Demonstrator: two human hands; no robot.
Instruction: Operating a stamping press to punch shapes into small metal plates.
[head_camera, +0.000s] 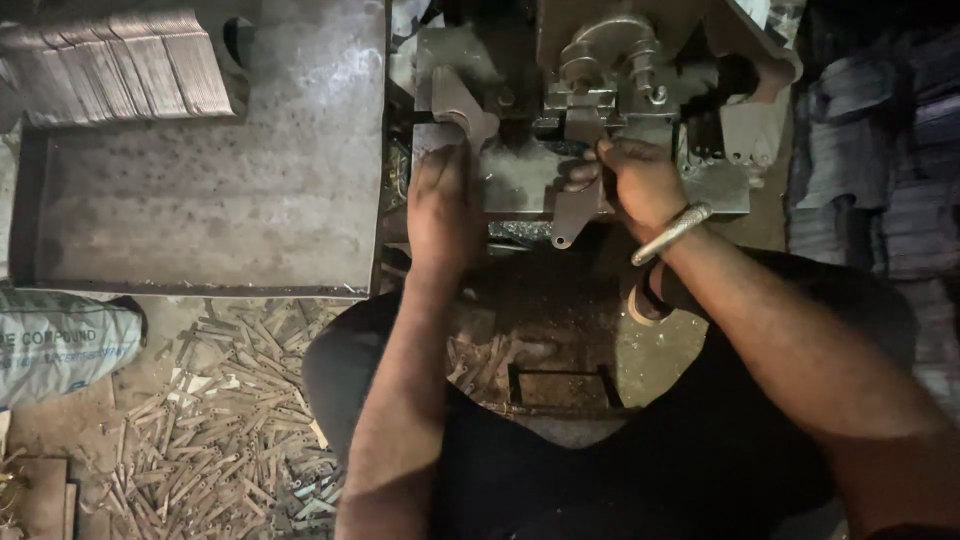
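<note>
Looking down: I see my own lap in dark clothing at the bottom, 2 bare forearms reaching up toward a metal press.
Floor: a heap of small flat metal scraps (215, 430) lies to my left, beside a pale printed sack (60, 340).
Foot plate: a dark rectangular frame (560, 385) sits on the floor between my knees.
Left hand: my left hand (440, 205) lies palm down at the press bed's (520, 185) left front edge, fingers stretched forward and close together; the fingertips touch the lower end of a flat grey metal blank (462, 105) that rests on the bed. I cannot tell whether they pinch it or only press on it.
Right hand: my right hand (640, 180) is curled, the fingers closed around a second flat metal piece (572, 212) with a rounded, holed end that hangs over the bed's front edge. A metal bangle (672, 234) circles the wrist.
Press tooling: the die block and clamp (605, 75) stand just beyond my right fingers.
Left bench: a worn steel table (210, 170) lies beside the press.
Far corner: a fanned stack of flat blanks (120, 65) rests on it.
</note>
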